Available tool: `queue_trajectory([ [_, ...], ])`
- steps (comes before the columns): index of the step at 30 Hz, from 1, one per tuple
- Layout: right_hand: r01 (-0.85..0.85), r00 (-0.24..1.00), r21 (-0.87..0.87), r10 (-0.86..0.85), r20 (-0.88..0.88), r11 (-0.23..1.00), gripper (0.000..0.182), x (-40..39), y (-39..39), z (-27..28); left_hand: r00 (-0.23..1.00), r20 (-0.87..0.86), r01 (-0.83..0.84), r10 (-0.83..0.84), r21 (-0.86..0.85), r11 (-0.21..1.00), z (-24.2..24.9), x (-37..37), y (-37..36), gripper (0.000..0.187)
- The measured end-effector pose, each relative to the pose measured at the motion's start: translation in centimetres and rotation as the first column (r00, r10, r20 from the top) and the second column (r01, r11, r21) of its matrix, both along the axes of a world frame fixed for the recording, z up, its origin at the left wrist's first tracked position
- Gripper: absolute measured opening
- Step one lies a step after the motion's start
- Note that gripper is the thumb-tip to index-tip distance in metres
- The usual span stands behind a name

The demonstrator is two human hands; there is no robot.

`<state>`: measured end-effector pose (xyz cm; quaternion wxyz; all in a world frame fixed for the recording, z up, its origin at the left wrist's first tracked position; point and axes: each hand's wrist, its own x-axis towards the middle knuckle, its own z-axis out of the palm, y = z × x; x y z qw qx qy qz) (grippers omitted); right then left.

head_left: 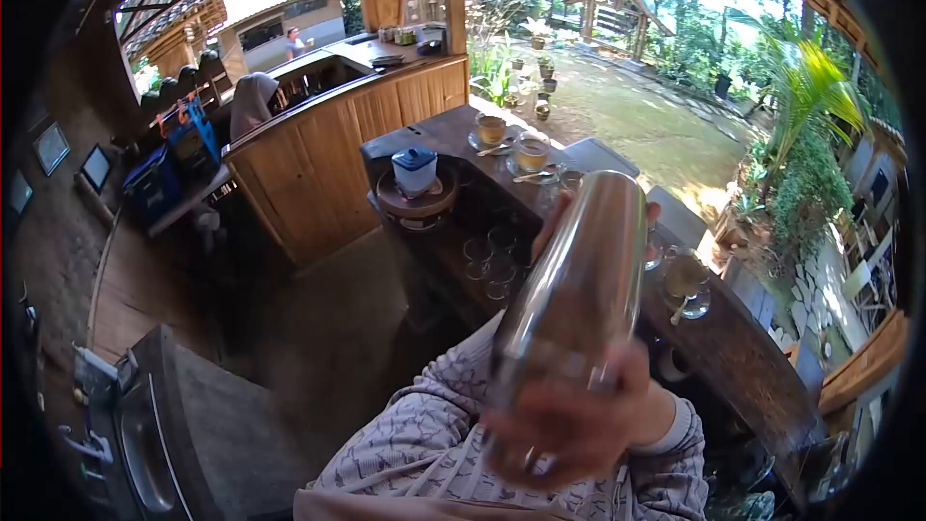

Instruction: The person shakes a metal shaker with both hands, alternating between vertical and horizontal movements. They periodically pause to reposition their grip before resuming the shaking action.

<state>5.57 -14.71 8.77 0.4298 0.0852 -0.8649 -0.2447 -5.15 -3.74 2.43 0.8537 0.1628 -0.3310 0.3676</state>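
A shiny metal cocktail shaker (584, 280) is held up close before me, tilted, its upper end leaning away to the right. Around its lower end is my right hand (584, 415), closed and smeared by motion. My left hand (552, 228) reaches behind the upper part; only bits of its fingers show on either side, and the shaker hides the rest. Past the shaker, cups of yellowish-brown drink (531, 154) stand on saucers with spoons. Another cup (686, 277) on a glass saucer is to the right of it.
Several empty glasses (499, 265) stand on the dark wooden counter (762, 367). A blue-lidded container (415, 172) sits on a round wooden stand (417, 201). At lower left is a sink (149, 453). A person (255, 101) is behind the wooden cabinet (338, 150); another (295, 42) is farther off.
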Motion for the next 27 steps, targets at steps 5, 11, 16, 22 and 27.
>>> queue_trajectory([
  [5,-0.123,0.974,0.323,0.177,-0.144,0.938,0.027,-0.1,1.9,-2.3,0.968,-0.118,-0.22,0.223,0.039,0.975,1.7,-2.6,-3.9,0.071],
  [11,-0.142,0.951,-0.593,-0.057,-0.305,0.793,0.022,-1.2,4.6,-2.1,0.744,-0.403,-0.666,0.533,-0.387,0.637,-4.0,0.3,-1.6,0.046],
  [16,-0.315,0.911,0.333,0.382,-0.157,0.889,0.02,0.8,-1.8,-1.4,0.868,-0.039,-0.463,0.494,0.294,0.836,2.0,-0.5,-6.1,0.076],
  [22,-0.123,0.926,-0.639,-0.144,-0.35,0.759,0.027,1.5,3.4,-3.6,0.94,-0.218,-0.333,0.261,-0.439,0.834,-4.0,2.8,-3.7,0.057],
  [27,0.132,0.956,-0.508,-0.245,-0.162,0.851,0.047,5.2,-2.2,-0.6,0.931,-0.324,-0.241,0.169,-0.199,0.95,-1.6,4.2,-3.9,0.052],
])
